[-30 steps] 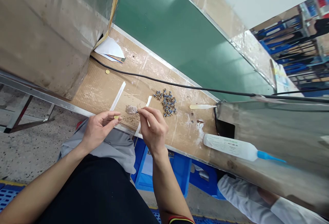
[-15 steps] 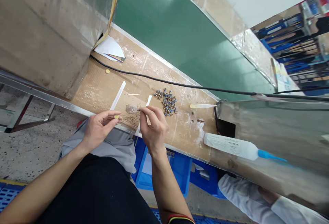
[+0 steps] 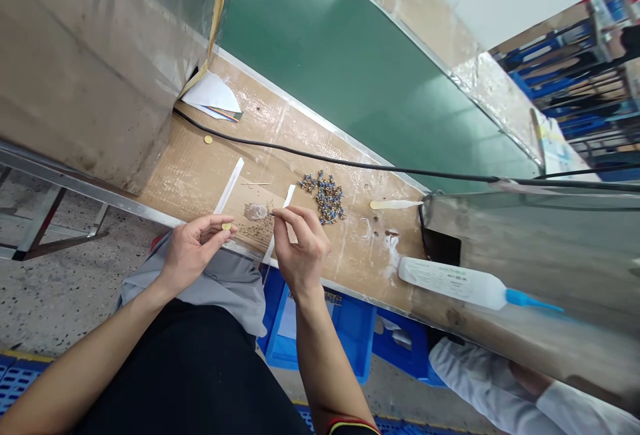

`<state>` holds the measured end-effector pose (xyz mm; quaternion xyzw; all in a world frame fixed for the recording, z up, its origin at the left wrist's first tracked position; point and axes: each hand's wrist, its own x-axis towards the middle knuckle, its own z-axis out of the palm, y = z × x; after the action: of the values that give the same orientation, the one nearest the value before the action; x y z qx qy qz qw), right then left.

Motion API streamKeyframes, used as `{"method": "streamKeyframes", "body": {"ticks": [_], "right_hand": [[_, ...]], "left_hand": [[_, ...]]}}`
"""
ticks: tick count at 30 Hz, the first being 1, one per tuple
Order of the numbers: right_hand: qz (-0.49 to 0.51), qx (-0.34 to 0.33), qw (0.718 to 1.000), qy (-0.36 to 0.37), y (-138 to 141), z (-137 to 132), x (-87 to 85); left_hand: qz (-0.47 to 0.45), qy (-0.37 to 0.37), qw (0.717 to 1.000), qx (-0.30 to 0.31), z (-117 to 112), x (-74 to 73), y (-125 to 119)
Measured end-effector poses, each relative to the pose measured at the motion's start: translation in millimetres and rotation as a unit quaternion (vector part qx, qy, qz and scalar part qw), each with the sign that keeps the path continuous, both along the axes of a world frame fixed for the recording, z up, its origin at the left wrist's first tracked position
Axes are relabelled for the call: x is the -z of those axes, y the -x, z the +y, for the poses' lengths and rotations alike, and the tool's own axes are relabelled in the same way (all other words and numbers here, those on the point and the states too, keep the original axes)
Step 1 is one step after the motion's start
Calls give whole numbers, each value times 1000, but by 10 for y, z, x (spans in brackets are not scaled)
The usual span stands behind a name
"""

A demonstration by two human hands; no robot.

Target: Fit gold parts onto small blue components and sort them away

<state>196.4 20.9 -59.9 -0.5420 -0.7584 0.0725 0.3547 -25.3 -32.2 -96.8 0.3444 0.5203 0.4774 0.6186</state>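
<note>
My left hand [image 3: 193,252] pinches a small gold disc [image 3: 226,226] between thumb and fingertips at the near edge of the cardboard-covered bench [image 3: 200,168]. My right hand [image 3: 300,248] is closed in a pinch on a thin pin-like tool, whose tip touches a greyish glue blob [image 3: 256,212] on the bench. A pile of small blue and gold parts [image 3: 324,196] lies just beyond my right hand. Two white strips [image 3: 229,186] lie either side of the blob.
A black cable [image 3: 320,158] runs across the bench before the green conveyor belt [image 3: 350,68]. A white bottle with a blue tip [image 3: 460,283] lies at right, beside a wooden stick [image 3: 395,205]. Blue crates [image 3: 345,328] sit below. Another person's white sleeve [image 3: 475,382] shows at lower right.
Both hands stay almost still; my right hand shifted very slightly at the glue blob. The view drifted a little.
</note>
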Motion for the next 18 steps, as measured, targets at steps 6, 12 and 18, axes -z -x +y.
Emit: {"method": "streamKeyframes", "body": {"ticks": [6, 12, 18], "right_hand": [[29, 11, 999, -6, -20, -44, -79], [170, -35, 984, 34, 87, -348, -246], [191, -81, 977, 38, 215, -462, -259]], "left_hand": [[-6, 2, 1000, -2, -10, -27, -14], [25, -8, 999, 26, -102, -243, -95], [144, -97, 984, 47, -131, -435, -119]]}}
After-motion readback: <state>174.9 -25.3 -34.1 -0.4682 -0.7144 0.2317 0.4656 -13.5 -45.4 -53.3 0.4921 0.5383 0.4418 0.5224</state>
